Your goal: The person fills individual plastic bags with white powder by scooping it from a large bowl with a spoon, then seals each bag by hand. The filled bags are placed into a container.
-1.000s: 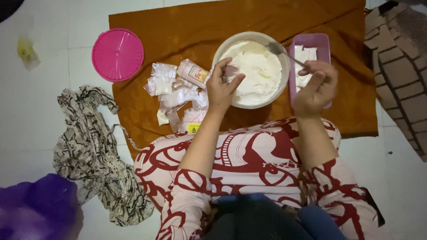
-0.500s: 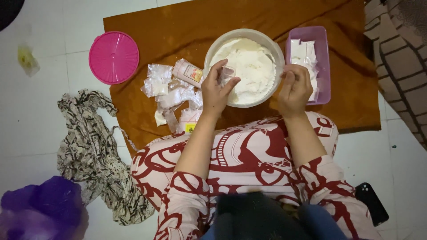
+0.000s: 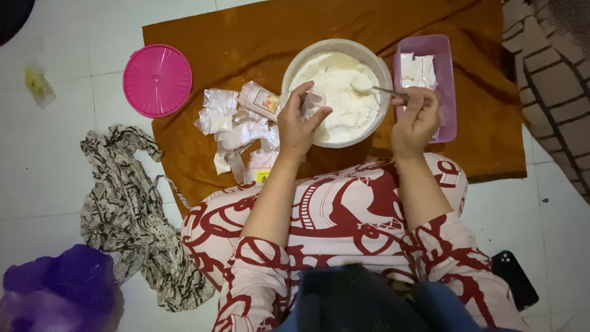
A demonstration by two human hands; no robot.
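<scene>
our right hand (image 3: 416, 120) has moved from the purple tray (image 3: 447, 52) and now dips a spoon (image 3: 375, 87) into the flour bowl (image 3: 295, 67); our left hand (image 3: 298, 126) still pinches a small clear bag (image 3: 312, 101) at the bowl's rim.

Purple bag (image 3: 58, 292) cut off bottom-left

Clear plastic packets (image 3: 230, 126) heaped left of bowl (image 3: 295, 67), seemingly.

Pink lid (image 3: 157, 80), purple tray (image 3: 446, 92), white powder (image 3: 341, 92), orange-brown cloth (image 3: 246, 37)
</scene>
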